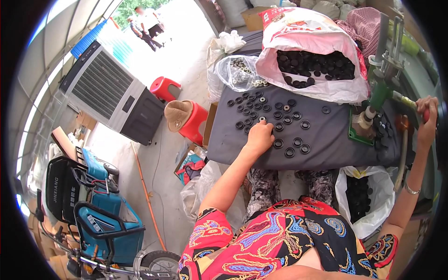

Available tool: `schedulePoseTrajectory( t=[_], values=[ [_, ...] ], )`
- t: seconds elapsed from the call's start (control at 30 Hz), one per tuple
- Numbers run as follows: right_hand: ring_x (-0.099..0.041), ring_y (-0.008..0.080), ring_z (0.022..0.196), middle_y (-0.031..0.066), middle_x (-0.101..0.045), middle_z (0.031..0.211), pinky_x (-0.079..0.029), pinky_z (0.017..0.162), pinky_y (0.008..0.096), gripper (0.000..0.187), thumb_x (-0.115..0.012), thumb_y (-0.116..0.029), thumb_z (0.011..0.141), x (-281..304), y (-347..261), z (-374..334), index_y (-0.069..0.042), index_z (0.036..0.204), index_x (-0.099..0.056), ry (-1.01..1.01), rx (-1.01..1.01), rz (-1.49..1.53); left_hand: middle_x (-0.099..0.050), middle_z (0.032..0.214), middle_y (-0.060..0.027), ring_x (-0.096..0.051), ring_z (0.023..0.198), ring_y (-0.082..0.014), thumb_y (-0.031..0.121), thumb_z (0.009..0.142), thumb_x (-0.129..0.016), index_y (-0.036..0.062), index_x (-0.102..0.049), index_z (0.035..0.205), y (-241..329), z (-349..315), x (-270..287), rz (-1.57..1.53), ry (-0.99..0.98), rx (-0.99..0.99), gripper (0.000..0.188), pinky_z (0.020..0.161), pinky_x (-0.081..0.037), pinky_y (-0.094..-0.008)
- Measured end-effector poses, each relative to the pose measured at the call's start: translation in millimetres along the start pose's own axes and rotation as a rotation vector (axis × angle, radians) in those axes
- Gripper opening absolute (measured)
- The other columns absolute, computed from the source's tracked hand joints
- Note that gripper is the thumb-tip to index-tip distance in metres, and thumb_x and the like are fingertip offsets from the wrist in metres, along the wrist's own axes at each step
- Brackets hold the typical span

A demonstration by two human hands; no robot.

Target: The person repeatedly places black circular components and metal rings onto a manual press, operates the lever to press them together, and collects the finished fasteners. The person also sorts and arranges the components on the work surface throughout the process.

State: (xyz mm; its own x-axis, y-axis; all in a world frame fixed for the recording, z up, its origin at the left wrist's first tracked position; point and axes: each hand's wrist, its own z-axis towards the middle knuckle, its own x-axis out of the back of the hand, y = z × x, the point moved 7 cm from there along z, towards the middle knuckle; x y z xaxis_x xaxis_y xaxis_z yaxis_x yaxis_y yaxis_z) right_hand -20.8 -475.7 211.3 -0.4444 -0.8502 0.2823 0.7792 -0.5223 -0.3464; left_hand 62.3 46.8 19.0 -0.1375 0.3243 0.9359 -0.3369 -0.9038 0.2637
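Note:
My left hand (260,136) reaches over the grey-covered table with its fingers pinched on a small pale metal ring (262,119). Black round wheel-like rings (278,126) lie scattered around it; a few have pale metal centres. At the far right, my right hand (426,116) is wrapped around the lever of a green hand press (379,95), and a bit of red shows at its grip. The press has a green base (360,136) on the table's right side. One black ring (325,109) lies apart, nearer the press.
An open sack (308,86) of black round parts lies at the table's back, beside a clear bag (231,77) of pale metal rings. A white bag (343,196) of black parts stands below. Red stools (193,126), an air cooler (135,105) and a blue tricycle (109,228) are left.

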Motion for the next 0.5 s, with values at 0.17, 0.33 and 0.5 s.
schedulePoseTrajectory(
  t=[0.17, 0.33, 0.5],
  values=[
    [-0.050, 0.0205, 0.079, 0.0075, -0.045, 0.086, -0.042, 0.086, 0.0318, 0.039, -0.048, 0.016, 0.081, 20, 11, -14, -0.003, 0.114, -0.047, 0.128, -0.013, -0.392, -0.060, 0.092, -0.0166, -0.062, 0.081, -0.0347, 0.010, 0.071, -0.065, 0.0038, -0.065, 0.100, 4, 0, 8, -0.191, 0.134, -0.036, 0.029, 0.074, -0.051, -0.0436],
    [-0.052, 0.0194, 0.047, 0.0094, -0.048, 0.054, -0.046, 0.047, 0.0302, 0.027, -0.043, -0.012, 0.085, -36, -63, 41, -0.001, 0.061, -0.047, 0.362, -0.162, -0.033, -0.062, 0.092, -0.0142, -0.062, 0.078, -0.0321, 0.007, 0.070, -0.065, 0.0022, -0.064, 0.094, -3, -23, 17, -0.385, 0.339, 0.001, 0.024, 0.072, -0.050, -0.0418],
    [-0.049, 0.0192, 0.079, 0.0068, -0.045, 0.081, -0.042, 0.089, 0.0320, 0.012, -0.046, 0.004, 0.088, 2, -37, 11, 0.000, 0.099, -0.049, 0.219, -0.012, -0.439, -0.063, 0.086, -0.0102, -0.058, 0.084, -0.0314, 0.010, 0.069, -0.068, 0.0087, -0.064, 0.081, -10, -28, 8, -0.108, 0.345, -0.095, 0.013, 0.074, -0.045, -0.0431]
  ],
)
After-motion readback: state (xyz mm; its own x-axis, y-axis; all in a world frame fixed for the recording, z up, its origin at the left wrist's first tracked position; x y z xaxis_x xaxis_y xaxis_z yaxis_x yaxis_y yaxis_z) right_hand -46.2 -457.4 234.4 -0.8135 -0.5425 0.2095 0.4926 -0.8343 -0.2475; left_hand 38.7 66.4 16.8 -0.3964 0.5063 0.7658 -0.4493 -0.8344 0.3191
